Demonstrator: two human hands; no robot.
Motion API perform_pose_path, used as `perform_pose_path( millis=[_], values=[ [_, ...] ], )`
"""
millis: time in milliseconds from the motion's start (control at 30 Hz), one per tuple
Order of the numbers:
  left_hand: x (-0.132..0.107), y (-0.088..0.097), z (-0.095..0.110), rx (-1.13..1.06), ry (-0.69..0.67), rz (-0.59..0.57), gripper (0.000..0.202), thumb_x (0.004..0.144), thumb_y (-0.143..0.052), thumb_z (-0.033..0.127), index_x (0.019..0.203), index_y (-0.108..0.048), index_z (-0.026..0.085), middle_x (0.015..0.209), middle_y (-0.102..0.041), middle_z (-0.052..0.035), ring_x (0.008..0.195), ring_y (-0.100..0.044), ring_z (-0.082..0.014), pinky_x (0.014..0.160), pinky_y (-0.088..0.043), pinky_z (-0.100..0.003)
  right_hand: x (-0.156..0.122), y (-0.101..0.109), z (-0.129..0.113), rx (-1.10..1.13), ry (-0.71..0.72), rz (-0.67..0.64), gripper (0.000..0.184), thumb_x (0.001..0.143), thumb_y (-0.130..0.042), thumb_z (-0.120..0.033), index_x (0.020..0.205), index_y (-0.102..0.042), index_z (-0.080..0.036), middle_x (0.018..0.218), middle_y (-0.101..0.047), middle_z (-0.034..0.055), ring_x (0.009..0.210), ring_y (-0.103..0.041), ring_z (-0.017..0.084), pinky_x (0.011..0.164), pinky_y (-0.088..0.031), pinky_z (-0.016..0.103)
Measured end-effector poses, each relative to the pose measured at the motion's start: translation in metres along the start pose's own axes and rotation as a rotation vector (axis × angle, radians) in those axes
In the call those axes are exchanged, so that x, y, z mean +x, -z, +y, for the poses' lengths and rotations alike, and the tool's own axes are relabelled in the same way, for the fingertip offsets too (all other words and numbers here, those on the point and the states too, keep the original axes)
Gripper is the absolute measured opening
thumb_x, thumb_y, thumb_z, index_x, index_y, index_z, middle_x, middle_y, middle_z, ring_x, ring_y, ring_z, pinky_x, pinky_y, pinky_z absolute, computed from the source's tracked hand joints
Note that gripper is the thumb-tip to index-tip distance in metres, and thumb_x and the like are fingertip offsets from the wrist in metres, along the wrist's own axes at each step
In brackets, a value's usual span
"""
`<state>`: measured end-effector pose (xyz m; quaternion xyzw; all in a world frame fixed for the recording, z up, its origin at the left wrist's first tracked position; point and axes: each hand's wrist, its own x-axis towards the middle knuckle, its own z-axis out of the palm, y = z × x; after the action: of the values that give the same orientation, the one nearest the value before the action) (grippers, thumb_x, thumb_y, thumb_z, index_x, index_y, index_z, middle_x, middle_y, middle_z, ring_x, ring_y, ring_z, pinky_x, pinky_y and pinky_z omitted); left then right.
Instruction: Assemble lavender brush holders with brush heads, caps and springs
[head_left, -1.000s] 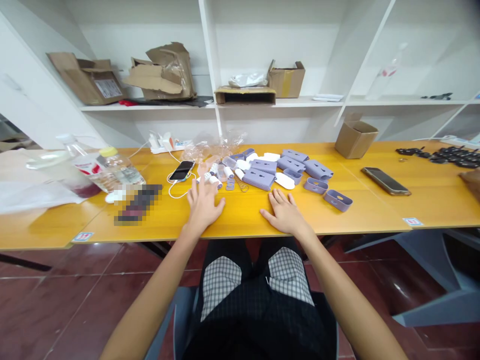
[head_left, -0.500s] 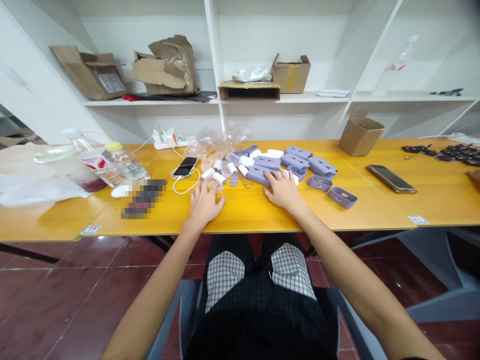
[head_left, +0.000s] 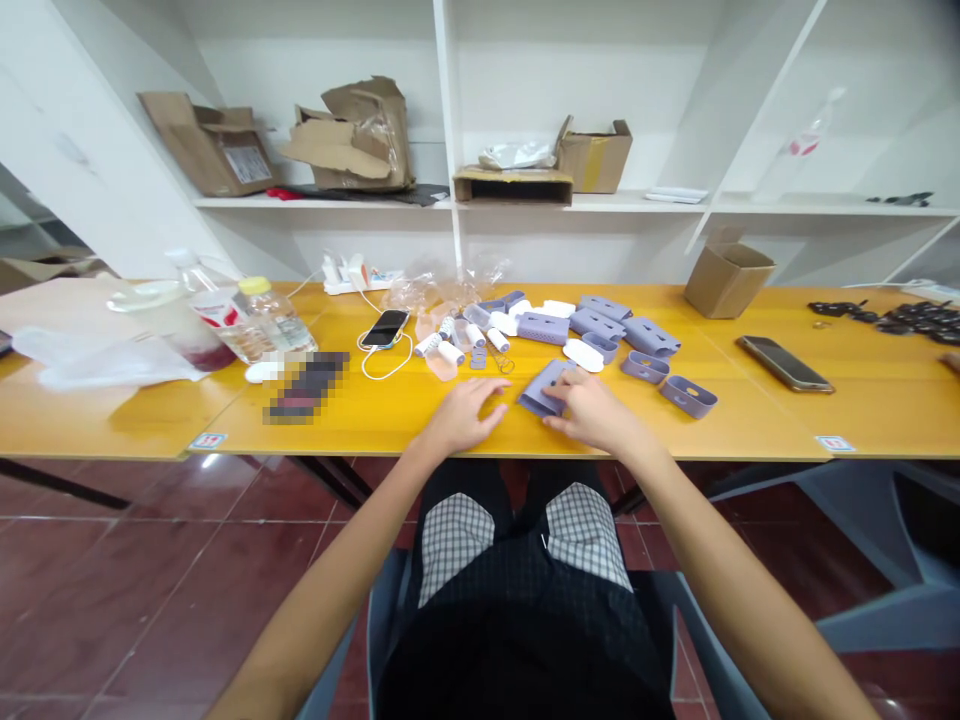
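My right hand [head_left: 589,408] grips a purple plastic casing [head_left: 538,392] near the table's front edge, its fingers over the right side. To the left of it, my left hand [head_left: 469,415] rests at the table with fingers apart and nothing in them. Behind the hands lie several more purple casings [head_left: 543,328], a white oval cap [head_left: 583,355], short white cylinders [head_left: 450,352] with purple ends and a thin wire spring [head_left: 501,364]. Open purple oval sleeves [head_left: 688,397] stand to the right.
A phone [head_left: 784,363] lies at right, a small cardboard box [head_left: 727,278] behind it. On the left are a cabled phone [head_left: 386,329], a yellow-capped bottle [head_left: 276,318] and a plastic bag [head_left: 105,357]. Crumpled clear plastic [head_left: 442,283] lies at the back, before white shelves [head_left: 600,240].
My right hand has drawn a purple casing out of the pile toward the front edge. My left hand has moved right, closer to it. The view has shifted slightly.
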<state>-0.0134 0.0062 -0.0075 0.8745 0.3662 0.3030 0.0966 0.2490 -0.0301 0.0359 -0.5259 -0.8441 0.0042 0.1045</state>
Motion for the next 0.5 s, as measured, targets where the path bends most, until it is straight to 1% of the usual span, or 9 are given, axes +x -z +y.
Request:
perform_pose_path(
  millis=[33, 100, 167, 200, 267, 367, 433, 500],
  values=[
    [0.001, -0.003, 0.006, -0.011, -0.011, -0.066, 0.039, 0.103, -0.057, 0.036, 0.140, -0.062, 0.024, 0.137, -0.074, -0.0093, 0.126, -0.070, -0.0264, 0.113, -0.053, -0.046, -0.001, -0.001, 0.001, -0.001, 0.019, 0.015, 0.041, 0.091, -0.075, -0.039, 0.126, -0.079, -0.019, 0.134, -0.069, 0.0172, 0.128, -0.060, 0.039, 0.111, -0.048, 0.054],
    [0.002, -0.007, 0.016, 0.010, -0.031, -0.155, 0.047, 0.103, -0.059, 0.043, 0.145, -0.059, 0.023, 0.144, -0.070, -0.0113, 0.133, -0.067, -0.0299, 0.117, -0.049, -0.051, -0.005, -0.004, 0.003, 0.018, 0.043, 0.022, 0.059, 0.088, -0.078, -0.047, 0.139, -0.074, -0.018, 0.155, -0.058, 0.0177, 0.145, -0.047, 0.044, 0.119, -0.041, 0.060],
    [0.002, -0.008, 0.021, 0.030, -0.026, -0.191, 0.054, 0.103, -0.060, 0.047, 0.150, -0.056, 0.023, 0.149, -0.067, -0.0127, 0.138, -0.063, -0.0323, 0.119, -0.047, -0.055, -0.009, -0.009, 0.001, 0.049, 0.059, 0.000, 0.078, 0.087, -0.076, -0.053, 0.153, -0.062, -0.014, 0.165, -0.049, 0.0189, 0.150, -0.041, 0.044, 0.121, -0.040, 0.059],
    [0.003, -0.008, 0.021, 0.031, -0.016, -0.197, 0.055, 0.103, -0.059, 0.048, 0.152, -0.054, 0.024, 0.151, -0.066, -0.0127, 0.139, -0.062, -0.0326, 0.119, -0.046, -0.055, -0.011, -0.010, -0.001, 0.052, 0.060, -0.003, 0.082, 0.088, -0.075, -0.053, 0.156, -0.058, -0.012, 0.165, -0.050, 0.0193, 0.149, -0.042, 0.044, 0.121, -0.041, 0.058],
    [0.003, -0.008, 0.020, 0.017, 0.002, -0.200, 0.055, 0.104, -0.058, 0.047, 0.154, -0.052, 0.025, 0.154, -0.064, -0.0120, 0.141, -0.061, -0.0323, 0.120, -0.045, -0.055, -0.015, -0.012, -0.006, 0.043, 0.053, 0.023, 0.076, 0.091, -0.070, -0.049, 0.156, -0.058, -0.012, 0.159, -0.056, 0.0188, 0.141, -0.047, 0.043, 0.117, -0.045, 0.056],
    [0.004, -0.009, 0.016, -0.007, 0.007, -0.193, 0.058, 0.102, -0.060, 0.050, 0.154, -0.051, 0.025, 0.156, -0.062, -0.0125, 0.143, -0.059, -0.0326, 0.121, -0.044, -0.056, -0.017, -0.011, -0.011, 0.066, 0.059, 0.069, 0.063, 0.093, -0.067, -0.042, 0.149, -0.066, -0.013, 0.148, -0.065, 0.0181, 0.129, -0.054, 0.039, 0.111, -0.049, 0.053],
    [0.004, -0.010, 0.015, -0.013, 0.001, -0.185, 0.060, 0.100, -0.065, 0.052, 0.153, -0.053, 0.026, 0.155, -0.062, -0.0123, 0.143, -0.059, -0.0329, 0.120, -0.045, -0.056, -0.016, -0.010, -0.009, 0.102, 0.090, 0.086, 0.058, 0.091, -0.070, -0.041, 0.144, -0.071, -0.019, 0.143, -0.069, 0.0157, 0.127, -0.055, 0.038, 0.111, -0.047, 0.055],
    [0.004, -0.011, 0.013, -0.006, -0.006, -0.181, 0.056, 0.099, -0.066, 0.049, 0.150, -0.055, 0.027, 0.151, -0.065, -0.0113, 0.140, -0.060, -0.0326, 0.119, -0.046, -0.056, -0.015, -0.012, -0.004, 0.137, 0.128, 0.105, 0.052, 0.087, -0.075, -0.042, 0.137, -0.076, -0.026, 0.141, -0.071, 0.0115, 0.134, -0.052, 0.040, 0.116, -0.039, 0.060]
  ],
)
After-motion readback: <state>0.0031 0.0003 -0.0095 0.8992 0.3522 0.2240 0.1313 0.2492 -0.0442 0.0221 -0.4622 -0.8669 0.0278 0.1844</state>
